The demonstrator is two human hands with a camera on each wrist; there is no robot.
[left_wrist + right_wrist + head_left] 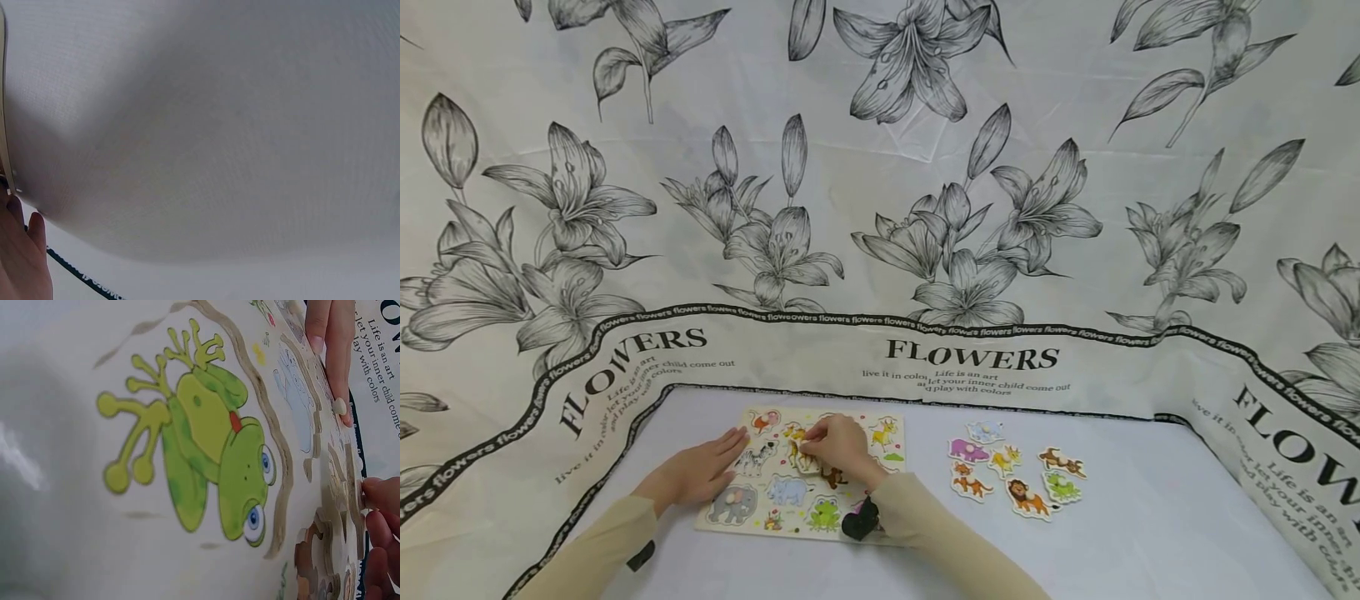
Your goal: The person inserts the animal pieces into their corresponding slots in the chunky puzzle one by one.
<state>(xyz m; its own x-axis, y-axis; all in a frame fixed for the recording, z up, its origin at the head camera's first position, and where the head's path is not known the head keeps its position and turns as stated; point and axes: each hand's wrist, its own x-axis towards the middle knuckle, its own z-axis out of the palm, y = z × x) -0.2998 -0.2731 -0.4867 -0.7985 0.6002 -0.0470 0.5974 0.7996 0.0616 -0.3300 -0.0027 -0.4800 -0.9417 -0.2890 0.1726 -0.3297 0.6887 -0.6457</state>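
A flat animal puzzle board lies on the white table. My left hand rests on its left edge beside the zebra, fingers straight. In the left wrist view only part of that hand shows, at the lower left. With thumb and fingers, my right hand pinches a giraffe puzzle piece over the upper middle of the board. Whether the piece sits flat in a recess I cannot tell. The right wrist view shows these fingertips at the far right and a printed frog up close.
Right of the board lie several loose animal pieces, among them a lion, a purple hippo and a frog. A flower-printed curtain hangs behind and around the table. A black strapped object sits at my right wrist.
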